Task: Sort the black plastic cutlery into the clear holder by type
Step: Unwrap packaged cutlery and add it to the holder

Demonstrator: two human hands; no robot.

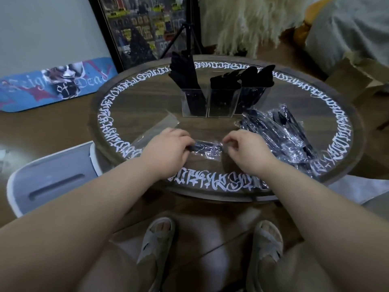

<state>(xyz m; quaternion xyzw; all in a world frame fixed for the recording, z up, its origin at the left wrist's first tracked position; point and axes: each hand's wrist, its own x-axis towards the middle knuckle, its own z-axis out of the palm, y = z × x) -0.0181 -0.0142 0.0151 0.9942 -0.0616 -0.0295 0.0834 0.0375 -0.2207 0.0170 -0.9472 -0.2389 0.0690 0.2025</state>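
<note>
I hold one wrapped piece of cutlery between my two hands, low over the near half of the round table. My left hand has its fingers curled around one end of the packet, and my right hand pinches the clear wrapper at the other end, thumb against fingertips. I judge this two-ended hold is meant to pull the plastic apart, since the piece has to come out before it can go into a slot.

The clear holder stands at twelve o'clock from my hands, toward the middle of the table, with three compartments side by side. Each already has black cutlery standing upright in it, so the sorting looks well along. The pile of wrapped cutlery lies at two o'clock, just beside my right hand, close enough to feed the job. An empty-looking wrapper lies flat at eleven o'clock, off to the side where it won't mix with the full ones.

I cannot tell whether the piece in my hands is a fork, knife or spoon; my fingers and the glossy wrap hide its head. The dark tops in the holder blur together, so which type sits in which compartment is hard to read. My forearm covers the near end of the pile.
</note>
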